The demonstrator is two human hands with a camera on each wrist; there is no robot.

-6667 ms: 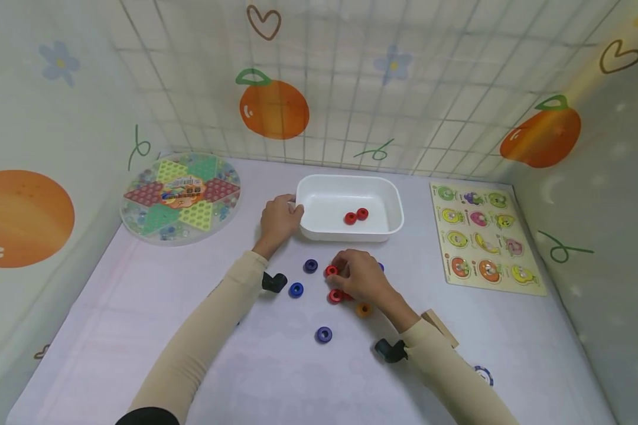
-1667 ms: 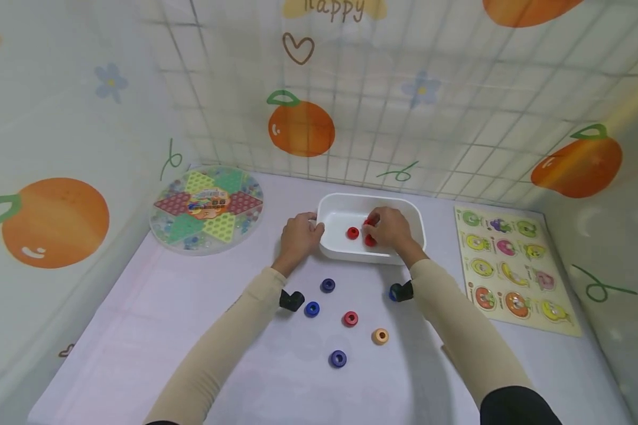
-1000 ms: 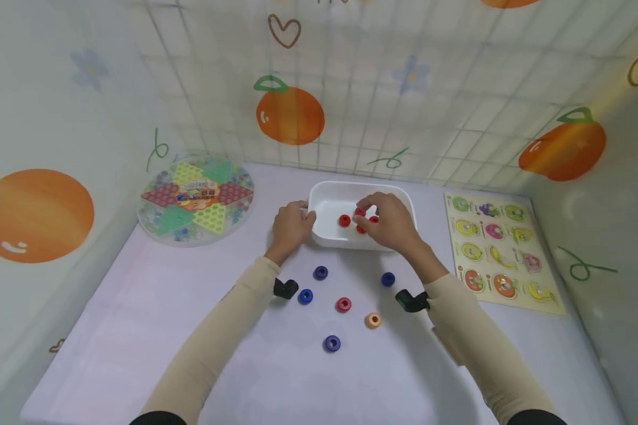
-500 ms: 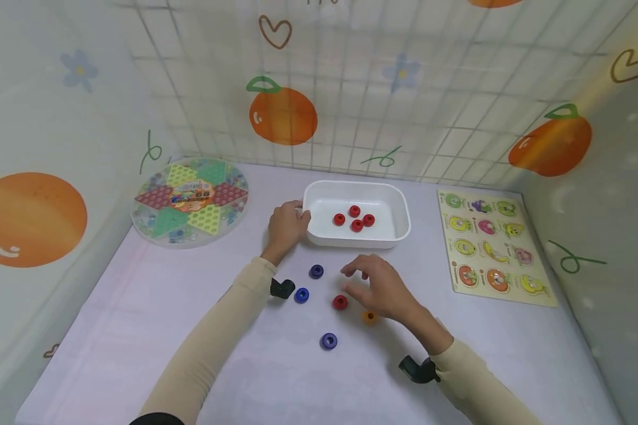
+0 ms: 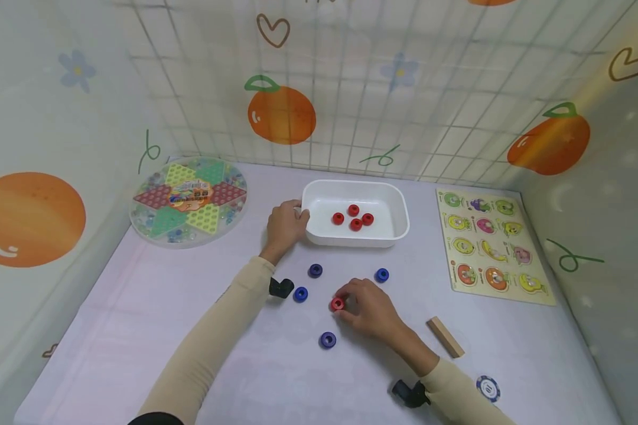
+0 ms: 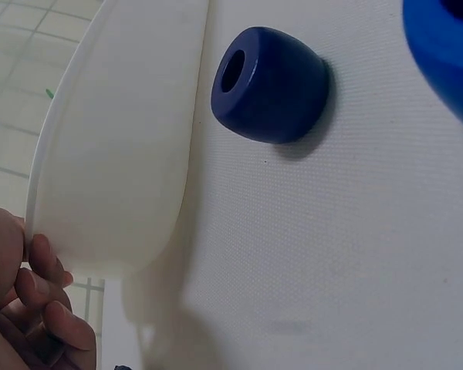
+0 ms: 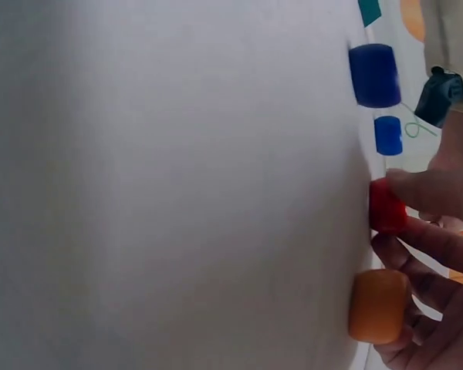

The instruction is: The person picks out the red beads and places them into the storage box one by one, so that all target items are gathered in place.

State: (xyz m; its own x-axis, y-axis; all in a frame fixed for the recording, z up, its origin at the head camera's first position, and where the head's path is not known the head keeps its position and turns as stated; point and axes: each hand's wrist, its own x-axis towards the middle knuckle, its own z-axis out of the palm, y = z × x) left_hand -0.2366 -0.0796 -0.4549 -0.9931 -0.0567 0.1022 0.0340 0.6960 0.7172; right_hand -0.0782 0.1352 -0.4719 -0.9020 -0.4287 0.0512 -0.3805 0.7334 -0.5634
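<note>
Right hand [image 5: 369, 310]: you left the white bin [image 5: 399, 227], came back and pinched the red ring [image 5: 337, 304] at your fingertips | left hand [image 5: 283, 225]: gripped bin rim | four reds binned, one remained.

This looks like a child's play corner, set up as a small booth. Soft walls [image 5: 351, 88] printed with oranges, flowers, hearts and a tile grid close in 3 sides around a pale lilac tabletop [image 5: 138, 330]. Toys lie all about the hands: a round marble board game [image 5: 188, 199] far left of the left hand [image 5: 284, 227], a wooden fruit puzzle [image 5: 489, 245] well to the right of the right hand [image 5: 364, 307], a white tub [image 5: 393, 203] at the left hand's fingertips, and coloured beads [image 5: 319, 283] scattered between both hands.
</note>
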